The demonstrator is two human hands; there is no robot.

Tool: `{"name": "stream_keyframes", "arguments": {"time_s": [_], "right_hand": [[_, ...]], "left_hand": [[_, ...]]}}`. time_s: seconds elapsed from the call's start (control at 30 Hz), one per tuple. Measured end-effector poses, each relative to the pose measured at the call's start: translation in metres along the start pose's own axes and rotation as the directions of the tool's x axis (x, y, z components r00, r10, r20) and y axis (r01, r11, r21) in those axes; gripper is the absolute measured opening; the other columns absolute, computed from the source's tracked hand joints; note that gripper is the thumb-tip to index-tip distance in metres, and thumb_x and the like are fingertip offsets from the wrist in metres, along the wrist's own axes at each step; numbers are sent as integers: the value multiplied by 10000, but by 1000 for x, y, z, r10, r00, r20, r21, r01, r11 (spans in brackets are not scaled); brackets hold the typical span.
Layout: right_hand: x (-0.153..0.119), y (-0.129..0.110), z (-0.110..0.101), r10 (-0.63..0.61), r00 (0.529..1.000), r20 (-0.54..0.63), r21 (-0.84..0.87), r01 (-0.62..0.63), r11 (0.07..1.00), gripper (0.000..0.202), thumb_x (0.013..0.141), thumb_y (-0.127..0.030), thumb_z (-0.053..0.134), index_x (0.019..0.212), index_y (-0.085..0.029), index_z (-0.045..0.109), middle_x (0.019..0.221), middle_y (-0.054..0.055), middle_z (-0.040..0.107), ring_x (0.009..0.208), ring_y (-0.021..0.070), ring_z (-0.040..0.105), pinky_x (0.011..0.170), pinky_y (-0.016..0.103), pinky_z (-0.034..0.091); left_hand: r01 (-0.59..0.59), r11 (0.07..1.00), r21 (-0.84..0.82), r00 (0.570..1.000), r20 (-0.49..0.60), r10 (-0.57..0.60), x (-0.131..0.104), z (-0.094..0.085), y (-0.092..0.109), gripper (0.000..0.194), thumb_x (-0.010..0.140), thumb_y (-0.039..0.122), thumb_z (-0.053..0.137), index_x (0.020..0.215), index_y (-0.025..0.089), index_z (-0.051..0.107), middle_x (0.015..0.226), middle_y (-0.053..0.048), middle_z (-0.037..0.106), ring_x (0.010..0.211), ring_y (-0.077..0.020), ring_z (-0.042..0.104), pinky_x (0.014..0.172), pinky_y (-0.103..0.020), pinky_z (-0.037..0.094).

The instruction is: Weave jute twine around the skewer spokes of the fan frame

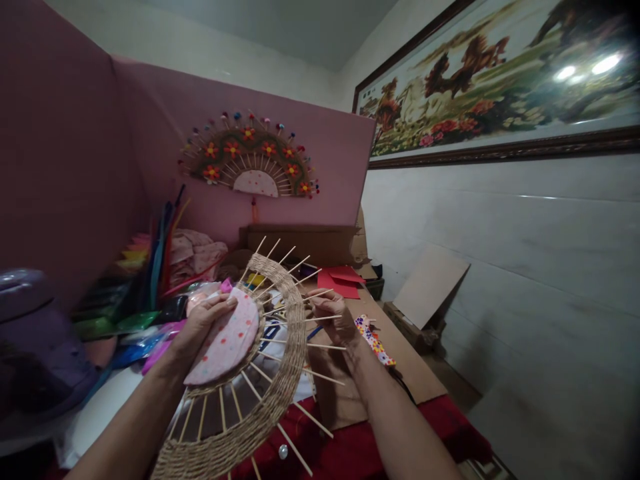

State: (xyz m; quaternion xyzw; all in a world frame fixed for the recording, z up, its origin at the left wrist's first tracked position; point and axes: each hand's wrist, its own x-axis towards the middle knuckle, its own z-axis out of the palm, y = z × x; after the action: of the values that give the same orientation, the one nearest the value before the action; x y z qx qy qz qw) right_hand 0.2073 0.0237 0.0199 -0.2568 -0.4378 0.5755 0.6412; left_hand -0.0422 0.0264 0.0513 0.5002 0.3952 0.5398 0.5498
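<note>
My left hand [207,320] clasps the pink centre of the woven fan [280,373] at the frame's lower middle; my right hand [333,313] pinches its wooden sticks [320,320] just right.

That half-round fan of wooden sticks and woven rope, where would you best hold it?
Probably by the pink dotted half-round centre, from the left, as the left hand does. It is the only broad, solid part; the thin wooden sticks jut past the woven rope band, where the right hand works.
</note>
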Motion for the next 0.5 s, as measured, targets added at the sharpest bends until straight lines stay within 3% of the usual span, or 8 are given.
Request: {"name": "stream_keyframes", "arguments": {"time_s": [0.5], "right_hand": [[2,1,2,33,999,18,-98,-31,995,139,586,-216,666,709,-150,672,448,-71,397,394,30,186,400,207,121]], "left_hand": [[24,994,-102,1000,-5,-25,2,-2,-3,223,595,243,736,711,143,575,632,32,604,513,-69,535,453,-142,423]]}}
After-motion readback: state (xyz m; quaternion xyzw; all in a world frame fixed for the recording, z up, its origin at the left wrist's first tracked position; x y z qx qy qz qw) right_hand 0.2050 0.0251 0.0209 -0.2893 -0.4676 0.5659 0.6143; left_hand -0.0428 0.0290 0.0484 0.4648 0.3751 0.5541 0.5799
